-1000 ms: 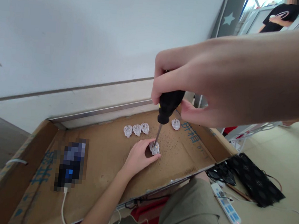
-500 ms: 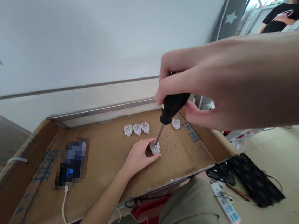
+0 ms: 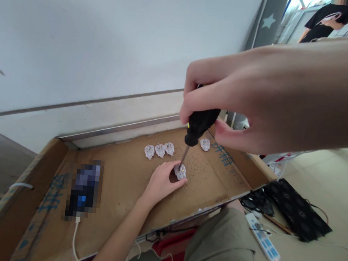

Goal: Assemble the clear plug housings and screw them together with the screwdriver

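Note:
My right hand (image 3: 223, 98) is wrapped round the black handle of a screwdriver (image 3: 197, 126), which slants down to the left. Its metal tip meets a small white plastic plug part (image 3: 181, 173) with metal pieces in it. That part rests on the cardboard, pinched between the thumb and fingers of my left hand (image 3: 163, 181). Behind it, three similar white plug parts (image 3: 159, 150) lie side by side, prongs up. Another single plug part (image 3: 205, 144) lies apart on the right. The screw or slot under the tip is too small to make out.
A cardboard tray (image 3: 117, 207) with raised sides and blue writing holds everything. A blurred-out dark device (image 3: 83, 191) with a white cable lies at its left. A pale wall rises behind. On the floor to the right are a power strip (image 3: 263, 239) and black panels (image 3: 298, 210). A person stands far right.
The screwdriver tip and handle have shifted very slightly to the left on the plug part. My left hand keeps its place and hold.

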Tool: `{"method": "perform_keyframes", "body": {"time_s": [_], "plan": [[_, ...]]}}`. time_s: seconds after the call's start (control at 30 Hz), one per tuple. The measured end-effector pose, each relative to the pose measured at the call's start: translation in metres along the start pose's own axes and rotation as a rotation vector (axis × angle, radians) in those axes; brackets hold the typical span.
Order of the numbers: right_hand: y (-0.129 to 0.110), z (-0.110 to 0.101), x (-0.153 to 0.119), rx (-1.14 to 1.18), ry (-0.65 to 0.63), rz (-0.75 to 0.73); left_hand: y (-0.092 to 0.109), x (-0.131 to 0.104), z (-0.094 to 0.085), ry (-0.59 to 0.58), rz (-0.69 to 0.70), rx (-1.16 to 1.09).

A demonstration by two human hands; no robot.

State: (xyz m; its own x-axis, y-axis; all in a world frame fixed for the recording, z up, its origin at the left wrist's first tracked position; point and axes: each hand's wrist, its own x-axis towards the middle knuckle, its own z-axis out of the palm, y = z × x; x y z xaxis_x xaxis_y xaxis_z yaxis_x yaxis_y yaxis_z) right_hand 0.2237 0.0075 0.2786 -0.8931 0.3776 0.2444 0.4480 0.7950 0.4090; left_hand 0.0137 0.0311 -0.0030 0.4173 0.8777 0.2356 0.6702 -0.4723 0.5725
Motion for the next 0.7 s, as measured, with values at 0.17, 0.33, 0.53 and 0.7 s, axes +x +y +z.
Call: {"method": "perform_keyframes", "body": {"time_s": [0.17,0.33,0.53,0.7], "plan": [[0.001,-0.001,0.001,-0.004,-0.035,0.034,-0.001,0.0,0.001,0.012,0.013,0.002],[0.004,-0.001,-0.001,0.014,-0.002,-0.011,-0.001,-0.001,0.001,0.021,0.019,0.005],[0.009,0.003,0.005,-0.011,-0.001,-0.046,-0.001,-0.001,0.001,0.021,0.018,0.008],[0.007,-0.001,0.018,0.1,-0.224,0.179,0.0,0.0,0.0,0.007,0.006,0.012]]}}
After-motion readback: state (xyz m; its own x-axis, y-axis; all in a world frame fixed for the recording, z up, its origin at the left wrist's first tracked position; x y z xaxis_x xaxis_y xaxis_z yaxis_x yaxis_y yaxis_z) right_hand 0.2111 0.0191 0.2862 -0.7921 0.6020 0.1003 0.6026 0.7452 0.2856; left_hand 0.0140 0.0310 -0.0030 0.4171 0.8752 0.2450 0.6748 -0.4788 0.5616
